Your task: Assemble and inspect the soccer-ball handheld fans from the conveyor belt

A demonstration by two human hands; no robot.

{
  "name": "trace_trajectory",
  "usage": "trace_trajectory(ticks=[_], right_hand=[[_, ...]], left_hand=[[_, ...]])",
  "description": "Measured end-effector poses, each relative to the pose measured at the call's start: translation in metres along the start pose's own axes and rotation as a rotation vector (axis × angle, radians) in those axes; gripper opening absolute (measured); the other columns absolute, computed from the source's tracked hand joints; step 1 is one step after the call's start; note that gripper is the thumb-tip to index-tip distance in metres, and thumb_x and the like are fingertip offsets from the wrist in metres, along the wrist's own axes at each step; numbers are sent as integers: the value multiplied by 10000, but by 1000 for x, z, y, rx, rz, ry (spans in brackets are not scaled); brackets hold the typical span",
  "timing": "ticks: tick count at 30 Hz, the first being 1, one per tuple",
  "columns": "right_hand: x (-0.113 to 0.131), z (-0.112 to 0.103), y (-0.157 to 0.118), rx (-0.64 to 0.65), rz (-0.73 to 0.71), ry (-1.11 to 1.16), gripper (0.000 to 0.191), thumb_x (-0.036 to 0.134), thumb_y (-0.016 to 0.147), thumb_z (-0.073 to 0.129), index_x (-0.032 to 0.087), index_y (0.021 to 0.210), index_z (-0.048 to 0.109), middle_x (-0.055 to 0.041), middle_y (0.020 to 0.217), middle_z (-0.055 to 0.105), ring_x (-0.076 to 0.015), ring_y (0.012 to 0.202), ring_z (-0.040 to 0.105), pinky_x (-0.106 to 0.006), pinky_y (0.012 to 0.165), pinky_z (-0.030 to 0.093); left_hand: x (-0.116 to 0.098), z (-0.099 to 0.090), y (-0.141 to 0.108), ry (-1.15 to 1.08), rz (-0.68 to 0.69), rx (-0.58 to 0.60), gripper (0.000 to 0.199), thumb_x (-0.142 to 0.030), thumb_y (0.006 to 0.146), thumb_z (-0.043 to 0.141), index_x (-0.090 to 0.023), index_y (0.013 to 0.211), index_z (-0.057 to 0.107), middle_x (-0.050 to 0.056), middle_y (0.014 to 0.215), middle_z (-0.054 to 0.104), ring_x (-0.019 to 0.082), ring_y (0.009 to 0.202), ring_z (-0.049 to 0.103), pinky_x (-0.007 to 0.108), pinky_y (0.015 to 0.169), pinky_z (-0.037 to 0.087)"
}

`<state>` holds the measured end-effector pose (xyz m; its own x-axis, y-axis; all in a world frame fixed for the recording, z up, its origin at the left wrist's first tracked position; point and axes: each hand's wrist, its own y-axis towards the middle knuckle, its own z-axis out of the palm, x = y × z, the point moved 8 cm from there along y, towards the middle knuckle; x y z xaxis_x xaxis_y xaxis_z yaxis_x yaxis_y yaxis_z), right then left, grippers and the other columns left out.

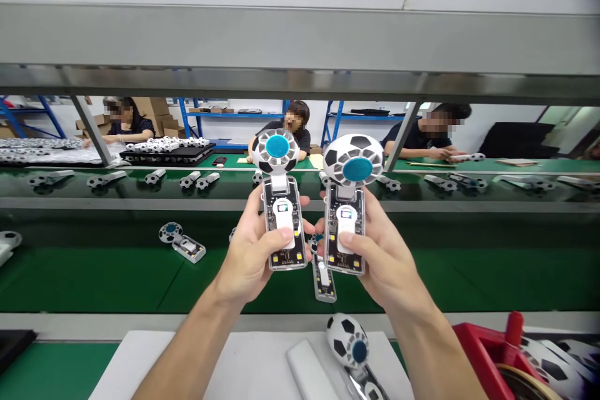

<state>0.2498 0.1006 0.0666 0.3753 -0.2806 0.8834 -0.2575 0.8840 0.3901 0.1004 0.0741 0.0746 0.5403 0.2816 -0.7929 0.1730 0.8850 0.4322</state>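
Note:
My left hand point(246, 253) grips a handheld mini fan point(282, 207) by its clear body, which shows a dark circuit board. Its round head has a black-and-white football pattern and a blue centre. A matching fan point(346, 215) is in my right hand point(389, 256). Both are held upright side by side, slightly apart, and each thumb rests on a white front panel below a small lit display. Behind my hands, another fan point(324, 284) lies partly hidden on the green conveyor belt point(117, 278). Nearer, one more fan point(349, 344) lies beside a white bar-shaped part point(312, 372).
White paper point(244, 362) covers the bench in front. A red tape dispenser point(482, 356) stands at lower right beside more fans. Another fan point(182, 242) lies on the belt at left. Several fans line the far side, where co-workers point(435, 137) sit. A grey metal beam point(300, 37) crosses above.

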Motion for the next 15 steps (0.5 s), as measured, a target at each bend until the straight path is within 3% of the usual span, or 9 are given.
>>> trace_trajectory(ticks=[6,11,15], right_hand=[[0,-1,1,-15,5,26,741,253,838,726,347,1486,378,-72,1248,624,-225,910,694,-327,638,627],[-1,0,1,17,13,25,720,260,864,711,340,1490,364,-57,1102,670,-207,825,693,-325,635,623],[2,-1,1,25,-8,-7,707,272,868,705,328,1481,359,-59,1115,669,-251,960,695,-351,687,637]], left_hand=[[3,1,0,-49,-28,-4,449,-148,897,648,-242,1299,471,113,1298,609,190,858,690,312,646,604],[8,2,1,-83,-13,-15,454,-158,894,652,-242,1302,470,110,1278,624,173,792,695,314,643,605],[12,3,2,-118,-15,-23,462,-167,888,657,-236,1298,456,101,1229,651,165,742,705,304,646,600]])
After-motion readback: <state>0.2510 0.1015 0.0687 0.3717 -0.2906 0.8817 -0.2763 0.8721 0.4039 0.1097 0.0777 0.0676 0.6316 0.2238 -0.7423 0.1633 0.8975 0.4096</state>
